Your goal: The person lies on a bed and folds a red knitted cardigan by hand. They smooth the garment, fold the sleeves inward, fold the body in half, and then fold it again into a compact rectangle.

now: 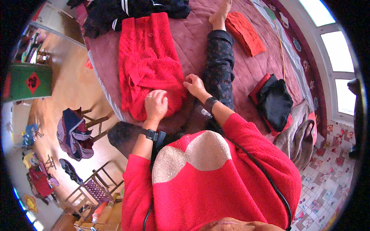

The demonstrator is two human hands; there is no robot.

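Observation:
On the bed in front of me lies a red knitted cardigan [148, 48], lengthwise, with a button showing near its far end. Its near part is folded and bunched over itself. My left hand [155, 104] is on the near end of the knit, fingers bent down into the fabric and closed on it. At the cardigan's right edge, my right hand [195, 85] has its fingers curled in a pinch at the knit; the fingertips are partly hidden. Both wrists carry dark bands.
My leg in dark patterned trousers [219, 61] stretches along the bed [189, 46]. An orange-red folded garment [246, 32] lies right of it, with black and red folded clothes [274, 102] nearer. Dark clothing [154, 8] lies at the far end. Left, a stool holds clothes [73, 134].

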